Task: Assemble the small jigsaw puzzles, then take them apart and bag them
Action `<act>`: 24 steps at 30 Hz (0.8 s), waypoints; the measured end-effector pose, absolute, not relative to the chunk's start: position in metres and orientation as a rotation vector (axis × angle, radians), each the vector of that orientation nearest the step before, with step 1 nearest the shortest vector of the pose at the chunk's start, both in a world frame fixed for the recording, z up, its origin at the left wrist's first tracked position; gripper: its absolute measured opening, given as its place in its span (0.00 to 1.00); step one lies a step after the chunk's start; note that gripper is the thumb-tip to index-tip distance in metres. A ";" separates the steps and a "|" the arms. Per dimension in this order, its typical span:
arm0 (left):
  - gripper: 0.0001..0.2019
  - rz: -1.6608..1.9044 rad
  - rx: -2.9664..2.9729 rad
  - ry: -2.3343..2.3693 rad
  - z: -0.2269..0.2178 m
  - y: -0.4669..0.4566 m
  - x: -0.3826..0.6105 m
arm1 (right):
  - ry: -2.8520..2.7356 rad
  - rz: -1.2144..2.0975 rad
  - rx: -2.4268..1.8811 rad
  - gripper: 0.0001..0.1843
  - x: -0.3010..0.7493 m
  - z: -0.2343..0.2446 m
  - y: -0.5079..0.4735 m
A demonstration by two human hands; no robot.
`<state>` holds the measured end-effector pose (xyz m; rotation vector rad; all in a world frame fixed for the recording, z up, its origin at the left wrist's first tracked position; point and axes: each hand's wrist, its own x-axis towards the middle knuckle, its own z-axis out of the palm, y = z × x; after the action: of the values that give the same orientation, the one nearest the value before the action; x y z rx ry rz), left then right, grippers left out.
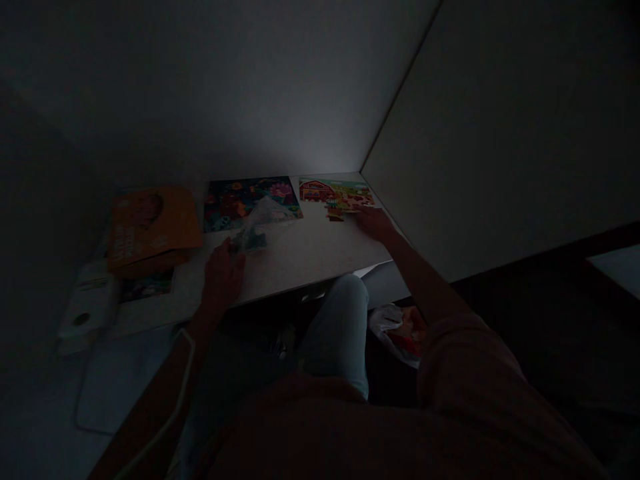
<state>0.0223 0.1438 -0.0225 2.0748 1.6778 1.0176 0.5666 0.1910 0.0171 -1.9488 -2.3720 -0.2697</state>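
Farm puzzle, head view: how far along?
Done: the farm puzzle has its top strip with the red barn joined, plus a few pieces below it. In hand: the right hand is at that strip's lower edge; the left hand holds a clear bag with pieces inside. Left: probably the lower rows, where bare table shows.

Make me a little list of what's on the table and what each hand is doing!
light: very dim
table: white, set in a corner
left hand: holds a clear bag, contents hard to make out
right hand: flat on the table, fingertips at loose pieces
barn puzzle: far right, just beyond the pieces
blue puzzle: left of the barn puzzle
box: orange, far left
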 end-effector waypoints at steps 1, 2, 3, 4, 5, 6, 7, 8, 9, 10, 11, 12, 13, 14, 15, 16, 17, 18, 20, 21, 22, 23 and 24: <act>0.40 1.023 2.075 1.675 -0.023 0.144 0.022 | -2.380 -0.275 -1.934 0.24 0.565 0.017 0.192; 0.40 1.025 2.077 1.671 -0.024 0.145 0.022 | -2.387 -0.279 -1.920 0.24 0.562 0.017 0.193; 0.41 1.027 2.080 1.669 -0.025 0.145 0.022 | -2.393 -0.282 -1.911 0.23 0.559 0.017 0.194; 0.41 1.027 2.082 1.672 -0.026 0.146 0.021 | -2.395 -0.283 -1.908 0.23 0.556 0.017 0.195; 0.42 1.027 2.082 1.675 -0.027 0.146 0.021 | -2.392 -0.277 -1.913 0.23 0.553 0.017 0.197; 0.42 1.024 2.080 1.681 -0.027 0.146 0.021 | -2.388 -0.266 -1.921 0.23 0.551 0.017 0.198; 0.42 1.020 2.078 1.687 -0.027 0.146 0.020 | -2.384 -0.251 -1.930 0.24 0.548 0.018 0.199; 0.41 1.015 2.076 1.694 -0.027 0.146 0.020 | -2.380 -0.235 -1.936 0.24 0.546 0.018 0.200; 0.42 1.007 2.077 1.698 -0.026 0.145 0.021 | -2.380 -0.221 -1.934 0.25 0.544 0.019 0.201; 0.42 0.999 2.081 1.698 -0.025 0.145 0.021 | -2.381 -0.212 -1.926 0.25 0.544 0.021 0.201; 0.42 0.992 2.085 1.697 -0.024 0.144 0.021 | -2.381 -0.209 -1.915 0.25 0.544 0.022 0.202; 0.42 0.988 2.087 1.693 -0.024 0.143 0.021 | -2.376 -0.208 -1.903 0.26 0.545 0.025 0.202; 0.42 0.986 2.085 1.690 -0.023 0.143 0.022 | -2.362 -0.205 -1.894 0.27 0.547 0.027 0.203; 0.42 0.987 2.079 1.688 -0.022 0.142 0.022 | -2.342 -0.199 -1.888 0.28 0.549 0.030 0.203; 0.42 0.990 2.070 1.687 -0.022 0.142 0.023 | -2.319 -0.189 -1.884 0.29 0.552 0.033 0.203; 0.41 0.994 2.062 1.687 -0.021 0.142 0.023 | -2.296 -0.178 -1.882 0.29 0.555 0.036 0.203; 0.41 0.995 2.058 1.688 -0.021 0.142 0.023 | -2.278 -0.175 -1.884 0.29 0.557 0.039 0.203; 0.41 0.994 2.058 1.687 -0.021 0.143 0.023 | -2.252 -0.168 -1.882 0.30 0.558 0.042 0.203; 0.42 0.987 2.066 1.682 -0.021 0.144 0.022 | -2.148 -0.095 -1.839 0.31 0.555 0.049 0.202; 0.42 0.982 2.070 1.677 -0.021 0.144 0.022 | -2.067 -0.003 -1.790 0.33 0.550 0.053 0.201; 0.43 0.976 2.074 1.674 -0.021 0.145 0.022 | -1.982 0.124 -1.720 0.35 0.543 0.057 0.200; 0.43 0.970 2.076 1.672 -0.021 0.145 0.022 | -1.904 0.273 -1.631 0.37 0.534 0.062 0.199; 0.43 0.966 2.078 1.672 -0.021 0.145 0.022 | -1.845 0.422 -1.536 0.39 0.523 0.067 0.197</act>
<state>0.0224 0.1447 -0.0211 2.0779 1.6725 0.9661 0.5230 0.1973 0.0673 -1.5359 -1.8453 0.4220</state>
